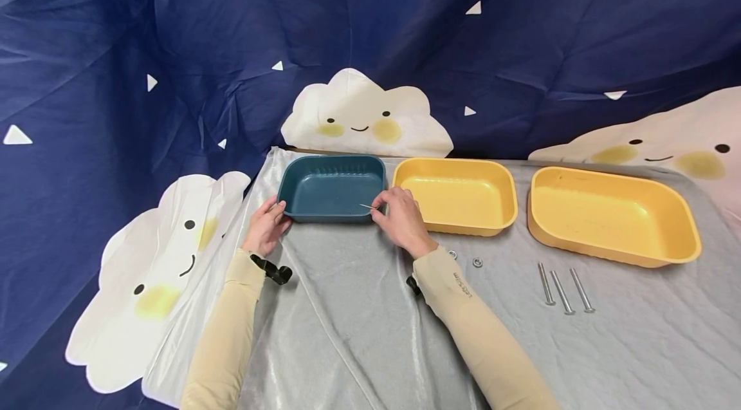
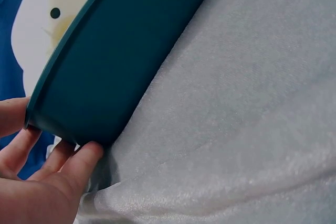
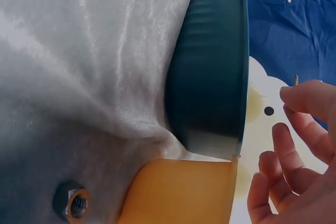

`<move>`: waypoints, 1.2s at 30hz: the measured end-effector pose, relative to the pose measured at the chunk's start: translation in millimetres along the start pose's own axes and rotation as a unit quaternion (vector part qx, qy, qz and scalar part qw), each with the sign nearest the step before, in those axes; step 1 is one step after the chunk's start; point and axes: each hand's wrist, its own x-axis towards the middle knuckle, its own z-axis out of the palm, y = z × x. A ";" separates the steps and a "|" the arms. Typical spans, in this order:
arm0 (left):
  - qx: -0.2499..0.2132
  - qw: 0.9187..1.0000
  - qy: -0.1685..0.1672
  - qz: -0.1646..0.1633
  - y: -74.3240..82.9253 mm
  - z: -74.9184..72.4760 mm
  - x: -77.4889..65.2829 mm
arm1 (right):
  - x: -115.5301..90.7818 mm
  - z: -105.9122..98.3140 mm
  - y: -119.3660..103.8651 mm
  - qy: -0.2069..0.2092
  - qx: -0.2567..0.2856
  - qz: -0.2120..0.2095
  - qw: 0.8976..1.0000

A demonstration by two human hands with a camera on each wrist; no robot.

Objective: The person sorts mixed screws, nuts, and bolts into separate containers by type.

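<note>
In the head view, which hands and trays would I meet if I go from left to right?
Left hand → dark teal tray → right hand → middle yellow tray → rightmost yellow tray.

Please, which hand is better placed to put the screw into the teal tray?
Probably the right hand: it pinches the screw near the right end of the teal tray. The left hand holds the tray's opposite end and no screw.

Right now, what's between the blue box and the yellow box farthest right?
Another yellow box, with the right hand partly covering its near corner, as the head view shows.
</note>
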 end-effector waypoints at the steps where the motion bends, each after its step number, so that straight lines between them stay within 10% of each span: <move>1: 0.000 1.000 -0.001 0.000 0.0 -0.3 -0.1 | 0.5 0.3 0.4 0.001 -0.001 0.002 1.000; 11: -0.011 0.997 0.044 -0.064 7.9 5.9 5.1 | 5.9 5.6 5.1 0.007 -0.029 0.012 0.999; 36: -0.014 0.997 0.038 -0.059 6.5 6.5 6.1 | 17.6 10.3 4.3 -0.003 -0.075 0.003 0.997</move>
